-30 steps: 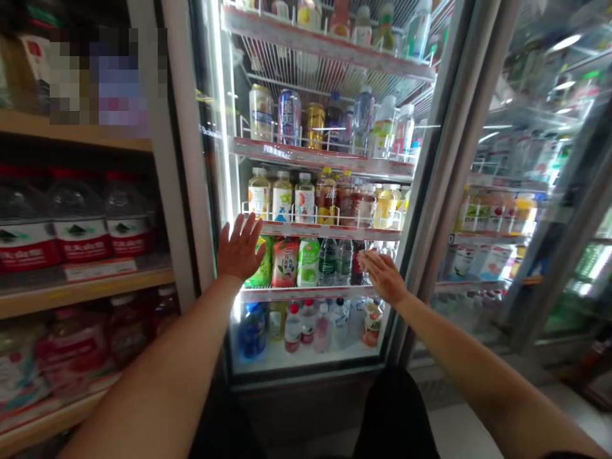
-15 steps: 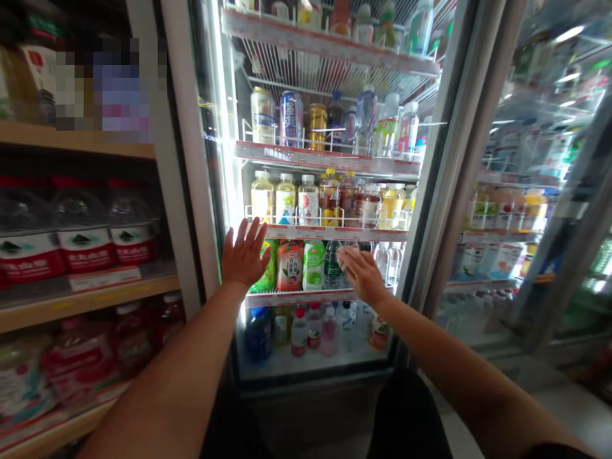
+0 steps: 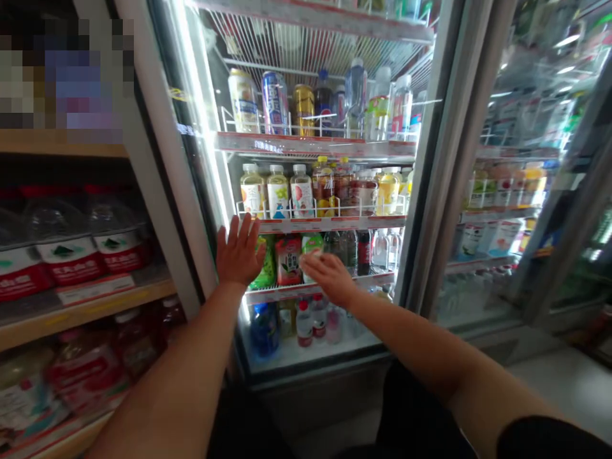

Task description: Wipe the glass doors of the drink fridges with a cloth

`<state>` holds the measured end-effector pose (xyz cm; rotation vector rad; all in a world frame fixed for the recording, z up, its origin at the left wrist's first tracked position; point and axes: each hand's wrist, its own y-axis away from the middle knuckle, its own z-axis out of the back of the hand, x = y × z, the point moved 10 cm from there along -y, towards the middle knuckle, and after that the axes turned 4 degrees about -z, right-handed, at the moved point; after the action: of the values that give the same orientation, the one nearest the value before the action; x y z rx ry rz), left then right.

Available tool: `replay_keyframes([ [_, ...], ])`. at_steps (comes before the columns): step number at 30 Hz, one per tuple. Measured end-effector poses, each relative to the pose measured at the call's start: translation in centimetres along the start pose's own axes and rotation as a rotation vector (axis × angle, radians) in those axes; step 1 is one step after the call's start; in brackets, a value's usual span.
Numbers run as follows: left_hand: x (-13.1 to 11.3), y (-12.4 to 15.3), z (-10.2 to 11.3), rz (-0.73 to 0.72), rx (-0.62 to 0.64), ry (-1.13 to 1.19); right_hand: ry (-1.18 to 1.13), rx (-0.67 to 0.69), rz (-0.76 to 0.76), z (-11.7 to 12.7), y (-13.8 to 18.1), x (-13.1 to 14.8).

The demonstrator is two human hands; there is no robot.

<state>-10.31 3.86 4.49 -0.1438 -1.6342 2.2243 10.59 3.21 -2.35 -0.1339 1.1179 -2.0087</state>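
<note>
A closed glass door [image 3: 268, 150] of a lit drinks cooler is in front of me. My left hand [image 3: 238, 252] lies flat against the glass at its left side, fingers spread and holding nothing. Toward the middle of the pane, my right hand [image 3: 332, 274] presses a small pale cloth [image 3: 307, 257] to the glass under its fingers. Most of the cloth is hidden, and blur hides its weave. Behind the door, near that hand, are a red drink bottle [image 3: 288, 261] and a green-labelled bottle [image 3: 313, 243].
Wooden shelves [image 3: 90, 312] with large red-capped water bottles [image 3: 69, 245] stand close on the left. A metal door frame [image 3: 437, 210] borders the pane on the right, with another cooler [image 3: 497, 210] beyond it. My knee [image 3: 411, 408] is below the door.
My right hand has slid left across the glass with the cloth, from the clear bottles to the green-labelled one. My left hand stays flat on the glass. The view has shifted slightly.
</note>
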Motion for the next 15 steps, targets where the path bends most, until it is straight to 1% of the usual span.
replay_keyframes([
  [2, -0.1, 0.0, 0.0, -0.005, -0.005, -0.015, -0.023, 0.144, 0.139, -1.8, 0.1, 2.3],
  [3, -0.1, 0.0, 0.1, -0.01, -0.01, -0.025, -0.035, 0.164, 0.163, -2.1, 0.0, 3.0],
  [4, -0.2, 0.1, 0.1, -0.014, -0.014, -0.033, -0.043, 0.14, 0.144, -2.0, -0.5, 3.1],
  [7, -0.3, 0.0, 0.2, -0.009, -0.015, -0.039, -0.036, -0.014, -0.015, -1.0, -1.9, 2.4],
  [8, -0.2, 0.0, 0.2, -0.004, -0.012, -0.035, -0.025, -0.031, -0.029, -1.2, -2.1, 2.7],
  [9, -0.2, 0.0, 0.2, 0.0, -0.009, -0.031, -0.015, -0.017, 0.003, -1.7, -2.2, 3.5],
  [12, -0.1, 0.0, 0.1, -0.004, 0.0, -0.014, -0.017, 0.123, 0.245, -4.2, -1.4, 7.2],
  [13, -0.1, 0.0, 0.1, -0.008, 0.006, -0.015, -0.028, 0.155, 0.295, -4.6, -1.2, 8.0],
  [14, -0.2, 0.0, 0.1, -0.013, 0.006, -0.022, -0.039, 0.169, 0.305, -4.8, -1.2, 8.3],
  [15, -0.2, 0.1, 0.1, -0.021, 0.002, -0.035, -0.044, 0.16, 0.274, -4.6, -1.5, 8.1],
])
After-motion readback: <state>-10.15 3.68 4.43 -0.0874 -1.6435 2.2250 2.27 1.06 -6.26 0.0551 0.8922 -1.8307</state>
